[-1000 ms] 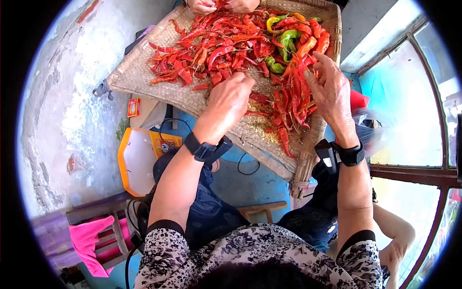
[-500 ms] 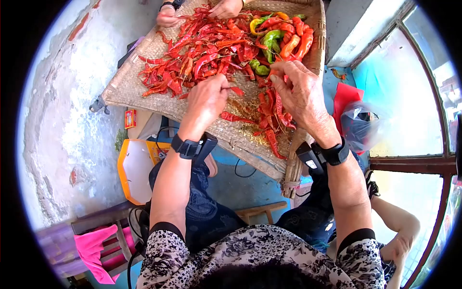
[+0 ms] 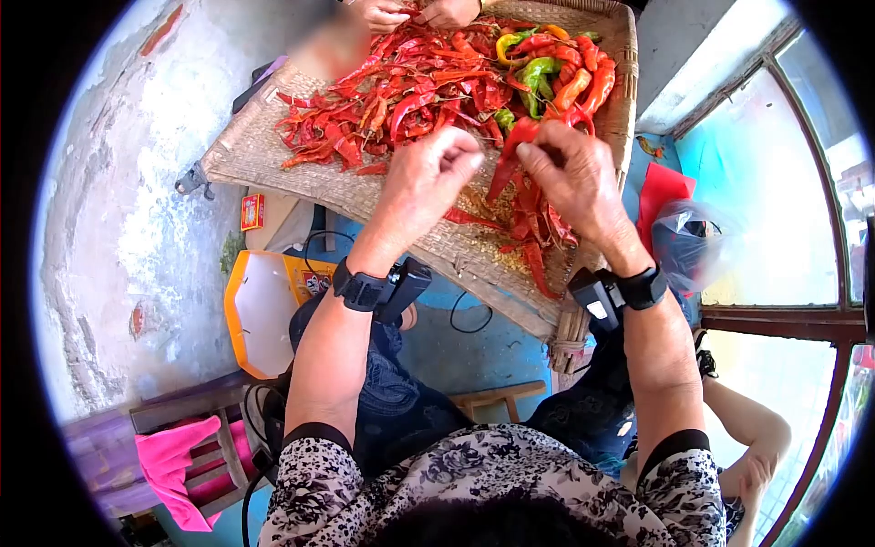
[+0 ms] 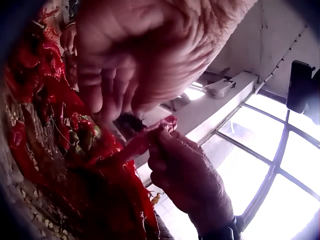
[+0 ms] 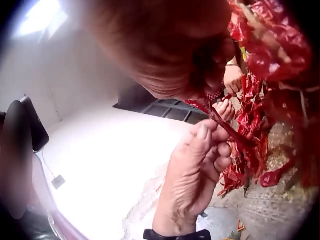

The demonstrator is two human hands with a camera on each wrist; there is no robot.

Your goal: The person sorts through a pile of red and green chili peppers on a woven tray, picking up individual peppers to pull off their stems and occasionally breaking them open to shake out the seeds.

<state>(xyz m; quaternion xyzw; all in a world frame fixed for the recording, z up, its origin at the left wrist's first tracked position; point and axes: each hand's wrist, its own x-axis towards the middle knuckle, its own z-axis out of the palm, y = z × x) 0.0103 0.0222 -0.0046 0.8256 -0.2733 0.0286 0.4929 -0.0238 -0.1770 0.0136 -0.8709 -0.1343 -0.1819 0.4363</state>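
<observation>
In the head view my right hand [image 3: 579,173] pinches a red chili pepper [image 3: 510,159] that hangs over the woven tray [image 3: 241,150]. The left wrist view shows the pepper's upper end between thumb and fingers. My left hand [image 3: 424,187] hovers just left of it with its fingers curled, and nothing shows in its grip. From the right wrist, the left hand's fingertips [image 5: 207,127] overlap the pepper. Below the right hand lie red chili peppers [image 3: 529,223] among loose seeds. A large heap of wrinkled red chili peppers [image 3: 401,96] covers the tray's middle.
Green peppers [image 3: 540,77] and plump orange-red ones [image 3: 572,89] sit at the tray's far right. Another person's hands [image 3: 447,13] work at its far edge. A wall [image 3: 146,201] stands left, a window [image 3: 775,201] right, and a plastic bag [image 3: 688,242] beside the tray.
The left hand pinched a small red pepper half a second ago; none shows there now. My right hand has come off the pile, moved inward and lifted a red chili pepper.
</observation>
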